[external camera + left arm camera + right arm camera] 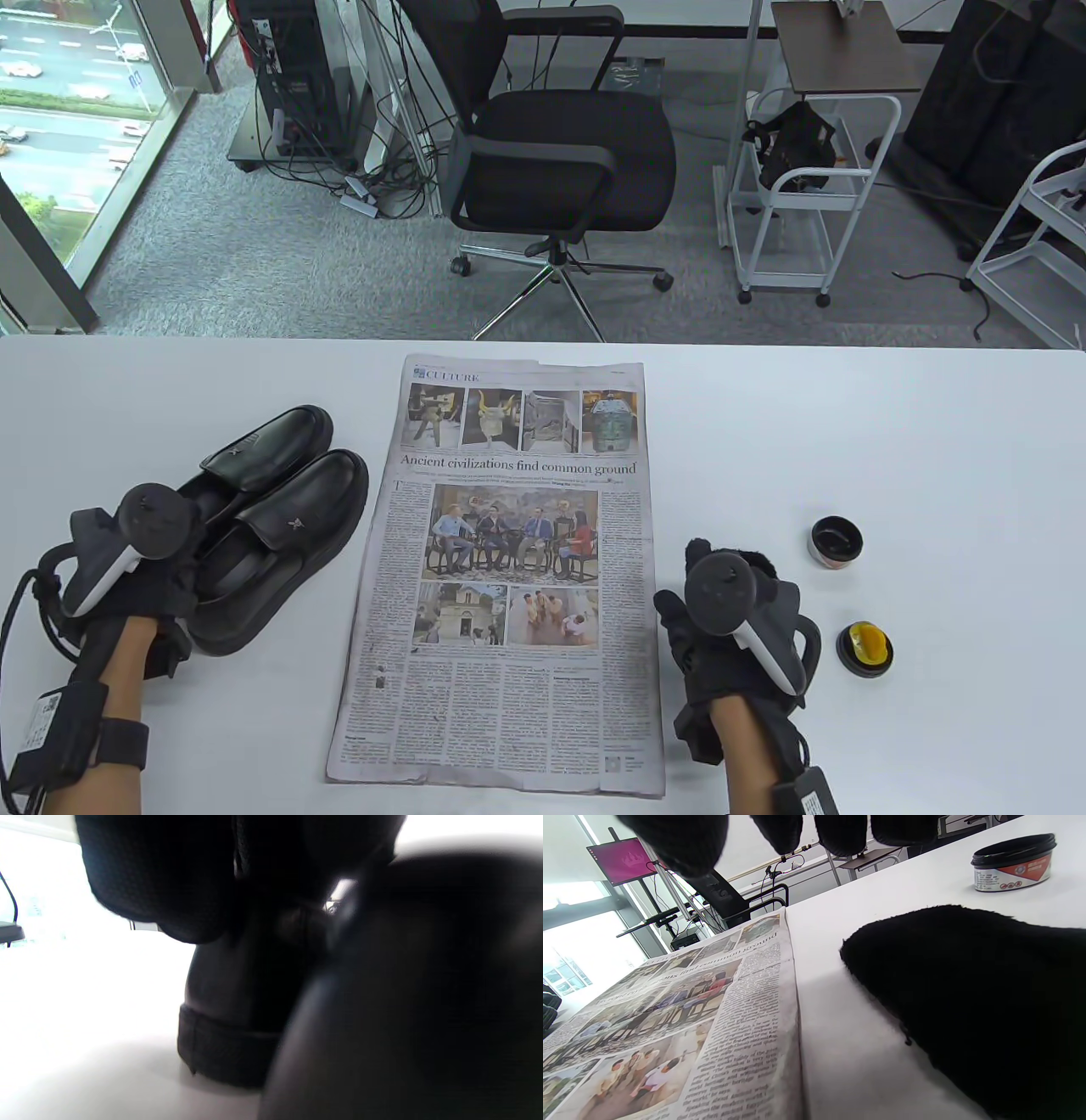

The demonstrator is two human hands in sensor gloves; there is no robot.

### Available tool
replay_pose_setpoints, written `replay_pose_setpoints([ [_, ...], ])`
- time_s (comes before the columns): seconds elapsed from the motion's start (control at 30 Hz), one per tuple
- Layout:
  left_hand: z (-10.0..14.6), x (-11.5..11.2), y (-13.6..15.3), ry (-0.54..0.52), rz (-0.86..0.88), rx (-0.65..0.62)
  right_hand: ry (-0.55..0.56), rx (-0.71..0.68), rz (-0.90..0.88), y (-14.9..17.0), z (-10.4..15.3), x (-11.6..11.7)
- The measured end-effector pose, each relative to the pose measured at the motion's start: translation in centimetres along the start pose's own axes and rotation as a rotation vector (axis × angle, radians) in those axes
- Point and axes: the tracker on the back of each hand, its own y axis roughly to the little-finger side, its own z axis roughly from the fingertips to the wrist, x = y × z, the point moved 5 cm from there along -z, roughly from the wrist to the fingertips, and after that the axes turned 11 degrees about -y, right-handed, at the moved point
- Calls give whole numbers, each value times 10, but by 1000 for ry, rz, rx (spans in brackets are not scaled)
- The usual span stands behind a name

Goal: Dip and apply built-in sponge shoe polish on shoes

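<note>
Shoes (271,518), a black pair, sit side by side on the left part of the white table (933,441), toes pointing up and to the right. At their heels is the left hand (140,569), tracker on its back; it lies against the near shoe (280,552), but the fingers are hidden under the tracker, so whether they grasp the heel I cannot tell. The left wrist view shows only a dark, blurred heel (229,1014) close up. A newspaper (509,569) is spread flat in the middle of the table, just right of the shoes. Beside its right edge hovers the right hand (730,611), fingers (840,832) straight and relaxed, grasping nothing. Under it lies a black fuzzy thing (967,993), touching the table; what it is I cannot tell. Right of the hand stands the open polish tin (836,541), black inside, and nearer the table's front edge lies its lid (864,649), yellow sponge (869,643) facing up. Tin and lid are apart from each other and from the newspaper.
</note>
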Motion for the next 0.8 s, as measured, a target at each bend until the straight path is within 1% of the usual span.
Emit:
replay_pose_setpoints([
  [0.1, 8, 25, -5, -47, 16, -9, -3, -9, 6, -3, 0, 1],
  [0.17, 16, 43, -15, -103, 70, -22, -6, -16, 16, -5, 1, 2],
  [0.2, 22, 53, -25, -131, 106, -43, -7, -18, 23, -7, 1, 3],
  [0.23, 26, 57, -31, -142, 121, -57, -8, -19, 25, -7, 1, 4],
  [0.3, 38, 71, -52, -180, 146, -103, -10, -25, 33, -9, 1, 6],
  [0.43, 64, 86, -99, -245, 170, -213, -38, -30, 42, -12, 1, 10],
  [0.53, 81, 84, -128, -246, 181, -273, -51, -28, 52, -13, 0, 13],
  [0.6, 91, 76, -143, -230, 205, -296, -60, -9, 67, -12, -1, 14],
  [0.67, 100, 63, -155, -212, 231, -317, -65, -13, 73, -12, -2, 15],
  [0.77, 109, 34, -165, -164, 210, -345, -86, -16, 63, -13, -2, 17],
  [0.8, 110, 26, -166, -178, 198, -349, -92, -12, 64, -13, -2, 18],
])
